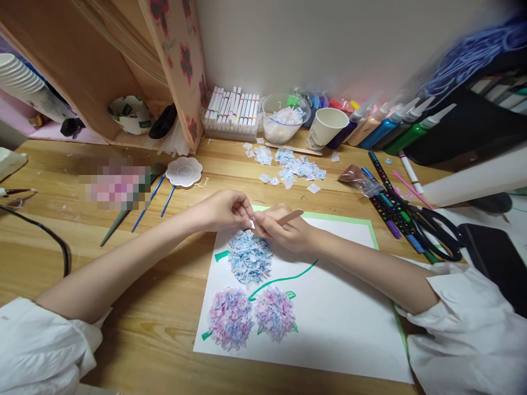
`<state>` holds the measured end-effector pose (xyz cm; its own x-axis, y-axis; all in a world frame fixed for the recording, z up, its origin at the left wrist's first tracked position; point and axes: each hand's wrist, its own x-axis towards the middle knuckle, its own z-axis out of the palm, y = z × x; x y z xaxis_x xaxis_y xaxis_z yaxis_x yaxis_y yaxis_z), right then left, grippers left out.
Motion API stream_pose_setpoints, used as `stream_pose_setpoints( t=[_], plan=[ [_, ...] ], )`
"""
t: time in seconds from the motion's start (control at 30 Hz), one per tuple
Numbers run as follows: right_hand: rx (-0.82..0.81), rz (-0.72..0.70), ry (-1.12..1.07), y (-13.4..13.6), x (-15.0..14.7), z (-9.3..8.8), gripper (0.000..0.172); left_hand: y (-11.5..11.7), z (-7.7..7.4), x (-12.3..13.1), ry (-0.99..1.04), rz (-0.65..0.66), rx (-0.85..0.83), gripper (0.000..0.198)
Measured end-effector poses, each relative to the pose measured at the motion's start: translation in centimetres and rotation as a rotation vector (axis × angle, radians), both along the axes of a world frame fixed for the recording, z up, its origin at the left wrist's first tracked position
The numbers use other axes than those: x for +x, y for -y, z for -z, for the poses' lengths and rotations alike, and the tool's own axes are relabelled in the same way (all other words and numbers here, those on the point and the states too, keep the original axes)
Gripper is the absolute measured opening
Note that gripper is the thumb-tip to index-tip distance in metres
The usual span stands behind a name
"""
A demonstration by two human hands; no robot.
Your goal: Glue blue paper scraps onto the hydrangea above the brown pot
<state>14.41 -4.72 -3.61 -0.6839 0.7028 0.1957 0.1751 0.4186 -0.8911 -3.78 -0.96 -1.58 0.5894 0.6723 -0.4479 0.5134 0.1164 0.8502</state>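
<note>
Just above a blue paper flower (250, 258), my two hands meet at the fingertips. My left hand (226, 210) pinches a small white paper piece (252, 224). In my right hand (284, 227) is a flat wooden stick (291, 216), its rear end poking out past the thumb; the front end is hidden by my fingers. Under both hands lies a white sheet of paper (341, 318) with a green edge. Two pink-purple paper flowers (230, 318) sit lower on the sheet, with green drawn stems and leaves around them.
Loose blue paper squares (300, 166) lie behind the sheet, near a clear bowl (286, 118), a paper cup (327, 127) and a marker box (233, 115). Pens and black scissors (440, 230) rest at right. Brushes (152, 203) and a flower-shaped palette (184, 171) are at left.
</note>
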Motion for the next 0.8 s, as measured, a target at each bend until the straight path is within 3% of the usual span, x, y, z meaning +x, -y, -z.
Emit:
stream_pose_setpoints(
  t=[0.13, 0.27, 0.4, 0.47, 0.57, 0.7, 0.8],
  plan=[
    [-0.034, 0.037, -0.04, 0.5, 0.5, -0.8, 0.049, 0.0, 0.0, -0.1, -0.005, -0.01, -0.012, 0.012],
    [0.01, 0.237, -0.202, 1.4, 1.8, -1.1, 0.051, -0.3, -0.7, 0.0, -0.062, -0.006, 0.051, 0.013],
    [0.013, 0.333, -0.26, 1.9, 2.8, 0.0, 0.052, -1.6, -1.0, 0.8, -0.221, -0.077, 0.38, 0.016],
    [-0.036, 0.36, -0.261, 1.9, 2.9, 0.8, 0.053, -2.6, -0.6, 1.5, -0.303, -0.133, 0.569, 0.019],
    [-0.088, 0.381, -0.256, 1.9, 2.8, 1.6, 0.055, -4.1, 0.4, 2.7, -0.334, -0.196, 0.709, 0.021],
    [-0.107, 0.366, -0.26, 2.0, 2.7, 1.8, 0.056, -5.4, 1.9, 4.0, -0.298, -0.23, 0.727, 0.016],
    [-0.103, 0.369, -0.264, 2.0, 2.8, 1.9, 0.056, -5.8, 2.0, 3.8, -0.229, -0.218, 0.659, 0.018]
  ],
)
